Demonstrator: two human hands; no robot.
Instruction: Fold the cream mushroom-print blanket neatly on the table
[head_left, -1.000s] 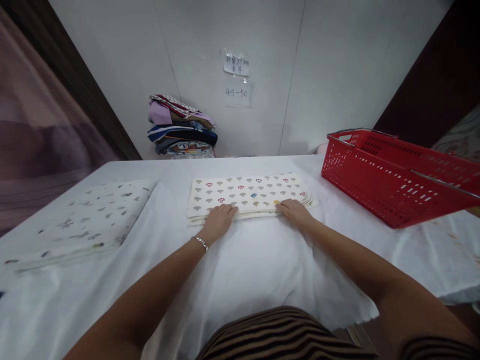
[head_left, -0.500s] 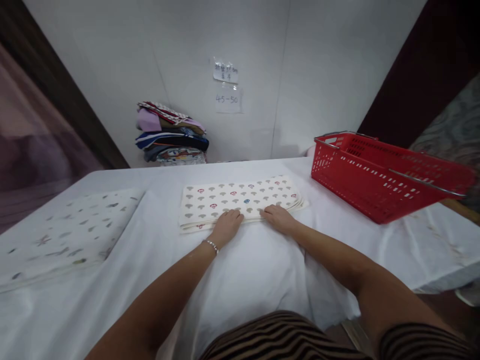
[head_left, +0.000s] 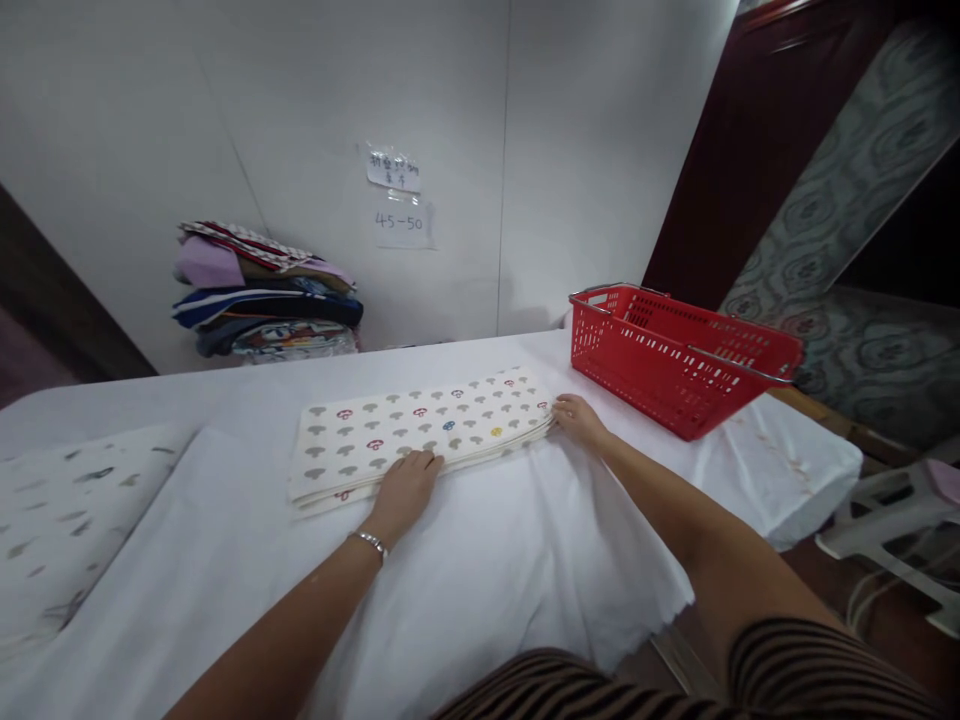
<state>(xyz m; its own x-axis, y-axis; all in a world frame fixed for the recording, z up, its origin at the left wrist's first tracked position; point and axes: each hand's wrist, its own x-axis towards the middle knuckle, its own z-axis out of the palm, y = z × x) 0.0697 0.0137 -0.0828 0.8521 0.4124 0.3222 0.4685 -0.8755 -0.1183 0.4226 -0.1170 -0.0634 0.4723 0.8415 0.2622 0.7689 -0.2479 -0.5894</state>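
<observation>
A folded cream cloth (head_left: 420, 425) with mushroom prints lies in layers on the white-covered table (head_left: 480, 560). My left hand (head_left: 407, 488) rests on its near edge, left of the middle, with the fingers bent over the edge and the fingertips on the cloth. At the cloth's right end, my right hand (head_left: 577, 418) touches the corner, its fingers bent together around the edge. A silver bracelet (head_left: 371, 543) is on my left wrist.
Another printed cloth (head_left: 75, 520) lies at the left. Behind, folded clothes (head_left: 270, 295) are stacked against the wall, below two paper signs (head_left: 403, 220). A red basket (head_left: 675, 365) stands at the right, and a white stool (head_left: 900, 530) is beyond the table.
My right hand has slid right along the near edge to the cloth's right corner. My left hand stays at the near edge. The view has turned to the right.
</observation>
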